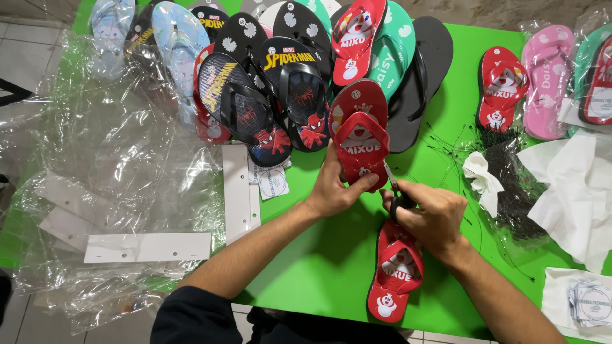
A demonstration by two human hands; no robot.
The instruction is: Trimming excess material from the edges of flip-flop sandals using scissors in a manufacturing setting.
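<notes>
Now left hand (335, 188) grips one red sandal (359, 137) — right hand (433, 220) clasps scissors (396, 191); second red sandal (394, 271) lies below.

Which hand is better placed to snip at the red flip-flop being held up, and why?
The right hand, probably. It holds the scissors, their tips at the edge of the red flip-flop. The left hand grips that flip-flop from below, steadying it, so it is not free to cut.

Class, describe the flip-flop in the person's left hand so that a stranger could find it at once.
Start at the green table and find the left hand near its middle. It grips a red flip-flop with a snowman picture, while the right hand holds scissors against it. Unlike its neighbours, it is lifted off the table.
</notes>
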